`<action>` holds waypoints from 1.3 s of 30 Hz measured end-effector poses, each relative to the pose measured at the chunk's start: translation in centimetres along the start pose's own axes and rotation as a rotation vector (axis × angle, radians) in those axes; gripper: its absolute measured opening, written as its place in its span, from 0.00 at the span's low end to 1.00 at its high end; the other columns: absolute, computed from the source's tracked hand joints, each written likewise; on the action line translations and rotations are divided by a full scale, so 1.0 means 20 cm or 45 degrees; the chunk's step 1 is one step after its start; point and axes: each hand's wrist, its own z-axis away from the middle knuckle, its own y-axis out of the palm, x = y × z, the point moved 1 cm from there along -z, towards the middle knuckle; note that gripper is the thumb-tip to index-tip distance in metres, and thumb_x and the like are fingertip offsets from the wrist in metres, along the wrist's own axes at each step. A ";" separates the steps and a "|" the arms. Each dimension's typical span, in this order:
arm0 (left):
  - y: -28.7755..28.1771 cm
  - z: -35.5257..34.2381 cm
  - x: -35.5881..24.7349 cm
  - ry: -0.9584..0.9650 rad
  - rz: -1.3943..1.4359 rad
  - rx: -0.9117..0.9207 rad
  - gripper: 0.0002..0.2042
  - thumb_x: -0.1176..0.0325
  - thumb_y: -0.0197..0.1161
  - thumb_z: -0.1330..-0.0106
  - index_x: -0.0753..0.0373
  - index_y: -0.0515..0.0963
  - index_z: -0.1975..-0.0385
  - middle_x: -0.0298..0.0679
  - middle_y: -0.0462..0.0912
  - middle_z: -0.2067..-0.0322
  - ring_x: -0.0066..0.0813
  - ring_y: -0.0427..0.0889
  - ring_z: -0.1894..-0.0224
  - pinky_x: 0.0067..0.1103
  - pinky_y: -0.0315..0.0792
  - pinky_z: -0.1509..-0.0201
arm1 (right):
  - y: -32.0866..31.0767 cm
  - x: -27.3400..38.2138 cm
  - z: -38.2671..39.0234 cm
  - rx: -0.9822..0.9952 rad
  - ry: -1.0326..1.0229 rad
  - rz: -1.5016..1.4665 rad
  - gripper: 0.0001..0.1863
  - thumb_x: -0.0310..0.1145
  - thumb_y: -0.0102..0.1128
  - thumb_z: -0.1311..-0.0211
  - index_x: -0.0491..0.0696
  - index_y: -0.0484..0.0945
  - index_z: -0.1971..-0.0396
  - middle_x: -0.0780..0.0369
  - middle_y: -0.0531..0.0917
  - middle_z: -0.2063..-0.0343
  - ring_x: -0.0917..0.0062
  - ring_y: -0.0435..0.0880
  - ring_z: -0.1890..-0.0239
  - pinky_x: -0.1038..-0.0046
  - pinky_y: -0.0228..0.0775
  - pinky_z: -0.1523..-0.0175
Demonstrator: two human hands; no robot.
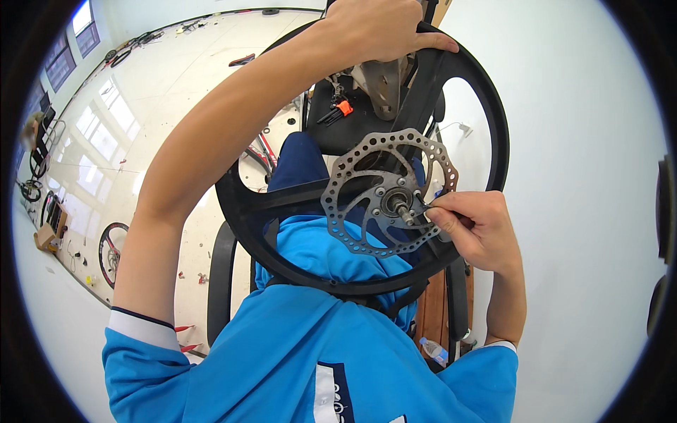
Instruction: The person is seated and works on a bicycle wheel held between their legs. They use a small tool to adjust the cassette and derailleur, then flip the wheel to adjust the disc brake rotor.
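Observation:
A black spoked wheel stands tilted over my lap, with a silver disc brake rotor on its hub. Several bolts ring the hub, and a threaded axle sticks out from its centre. At the far rim my left hand is closed on the wheel, its thumb along the rim and its other fingers mostly hidden. Close to the hub's right side, my right hand pinches a small dark piece against a rotor bolt. Most of that piece is covered by the fingers, so its kind is unclear.
Beyond the wheel, a black chair seat carries an orange-and-black tool set and a metal part. A white wall rises on the right. Bicycle parts, a red-rimmed wheel among them, lie on the left floor. A bottle is low right.

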 end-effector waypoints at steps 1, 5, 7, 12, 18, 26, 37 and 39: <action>0.00 0.00 0.00 0.002 0.006 0.008 0.42 0.30 0.48 0.34 0.72 0.80 0.86 0.52 0.78 0.86 0.47 0.82 0.81 0.35 0.77 0.74 | 0.00 0.00 0.00 -0.012 0.017 -0.008 0.06 0.27 0.64 0.40 0.41 0.85 0.72 0.59 0.81 0.83 0.75 0.78 0.84 0.77 0.67 0.76; 0.00 -0.01 0.01 -0.003 -0.012 0.023 0.42 0.30 0.48 0.34 0.72 0.80 0.86 0.52 0.78 0.86 0.47 0.82 0.81 0.35 0.77 0.74 | 0.00 0.01 0.00 0.014 0.058 -0.011 0.05 0.27 0.64 0.40 0.41 0.85 0.72 0.59 0.82 0.83 0.74 0.78 0.84 0.76 0.68 0.75; -0.03 0.01 -0.01 0.021 0.017 0.030 0.41 0.31 0.49 0.34 0.72 0.80 0.84 0.52 0.80 0.84 0.47 0.83 0.78 0.35 0.78 0.71 | -0.03 0.01 -0.01 0.076 0.006 0.033 0.05 0.27 0.64 0.40 0.42 0.85 0.72 0.59 0.82 0.83 0.73 0.79 0.84 0.76 0.68 0.75; 0.08 -0.02 0.02 -0.013 -0.128 -0.096 0.44 0.23 0.46 0.39 0.68 0.82 0.81 0.46 0.80 0.84 0.39 0.81 0.82 0.30 0.78 0.72 | -0.14 0.01 -0.14 0.475 0.000 0.052 0.06 0.27 0.63 0.39 0.42 0.86 0.72 0.57 0.82 0.84 0.68 0.80 0.83 0.73 0.69 0.74; 0.13 -0.01 0.07 0.004 -0.057 -0.153 0.44 0.24 0.43 0.38 0.67 0.79 0.88 0.43 0.78 0.88 0.37 0.80 0.86 0.28 0.80 0.76 | -0.18 0.02 -0.18 0.538 -0.046 0.095 0.07 0.27 0.63 0.40 0.41 0.85 0.75 0.56 0.80 0.86 0.68 0.79 0.85 0.72 0.67 0.76; 0.11 -0.03 0.02 0.095 -0.003 -0.186 0.45 0.23 0.45 0.40 0.69 0.78 0.88 0.46 0.76 0.89 0.40 0.79 0.86 0.30 0.78 0.76 | -0.19 0.07 -0.15 0.558 -0.190 0.282 0.09 0.26 0.66 0.43 0.44 0.80 0.81 0.61 0.76 0.90 0.72 0.77 0.89 0.74 0.62 0.81; 0.08 -0.04 -0.07 0.176 0.034 -0.221 0.45 0.23 0.47 0.40 0.69 0.79 0.86 0.47 0.75 0.89 0.42 0.79 0.85 0.31 0.78 0.75 | -0.27 0.25 -0.28 0.748 -0.371 0.775 0.12 0.38 0.69 0.47 0.47 0.84 0.84 0.60 0.77 0.90 0.63 0.77 0.85 0.67 0.67 0.77; 0.06 -0.03 -0.09 0.166 0.033 -0.167 0.45 0.23 0.46 0.40 0.69 0.79 0.85 0.47 0.76 0.88 0.41 0.80 0.84 0.30 0.79 0.74 | -0.29 0.25 -0.29 0.808 -0.346 0.778 0.11 0.38 0.69 0.48 0.48 0.85 0.83 0.61 0.78 0.89 0.64 0.78 0.85 0.68 0.66 0.77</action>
